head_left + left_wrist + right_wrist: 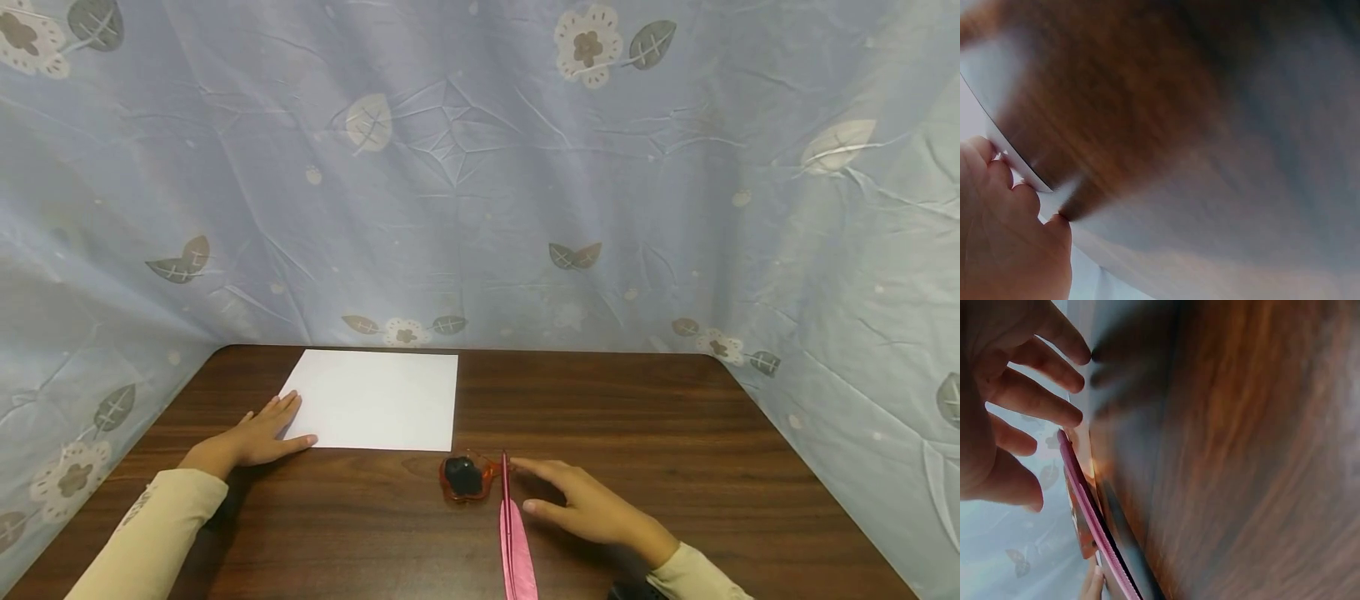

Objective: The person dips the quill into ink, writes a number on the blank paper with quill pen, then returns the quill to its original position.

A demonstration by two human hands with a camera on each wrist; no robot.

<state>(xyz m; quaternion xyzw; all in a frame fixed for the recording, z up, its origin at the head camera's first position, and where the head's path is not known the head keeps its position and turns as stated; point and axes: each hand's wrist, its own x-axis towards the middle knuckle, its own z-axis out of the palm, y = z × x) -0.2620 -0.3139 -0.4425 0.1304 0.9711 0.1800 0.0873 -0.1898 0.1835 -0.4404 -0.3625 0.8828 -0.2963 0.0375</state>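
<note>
A blank white sheet of paper (375,400) lies toward the back left of the table. My left hand (262,432) rests with fingers spread at its left edge; in the left wrist view the fingertips meet the sheet's edge. Near the front middle is a slim pink thing (517,550), which looks like a folded cloth hand fan with dark red sticks. To its left lies a translucent orange, flower-shaped thing with a dark centre and short handle (463,477). My right hand (588,504) hovers just right of the pink thing, fingers extended and parted, holding nothing.
The dark brown wooden table (637,408) is bordered at the back and sides by a pale blue patterned cloth (480,192). A black object (633,590) shows partly under my right wrist at the bottom edge.
</note>
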